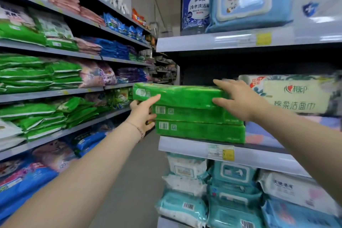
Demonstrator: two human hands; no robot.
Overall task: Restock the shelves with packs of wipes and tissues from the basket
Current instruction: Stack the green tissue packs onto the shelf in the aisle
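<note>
Three green packs sit in one stack at the left end of the shelf (259,151). The top pack (181,96) is the one in hand.

Obs.:
- Long axis of the top pack runs left to right, parallel w/ the shelf edge, so it spans from one hand to the other.
- Left hand (142,114) is at the pack's left end. One finger lies straight along the front face and the rest wrap round the end, partly hidden. The lower fingers look to touch the pack beneath.
- Right hand (238,100) is toward the pack's right end and spread wide, fingers over the top face and thumb on the front face, pinching the front-top edge.
- Both hands hold the same pack; neither is free.
- The pack's left end looks to stick out past the two lower packs (199,126) on the left-hand side. This could be partly lens effect.
- A white tissue pack (296,96) lies just right of the right hand, close to the knuckles.

Judgement: placing is nearly done. The next move is prob. a push away from both palms, into the shelf, plus a small slide toward the right hand to square the stack. The left hand is at the overhanging end, so it drives that slide. There is little room on the right, so the knuckles may bump the white pack.
</note>
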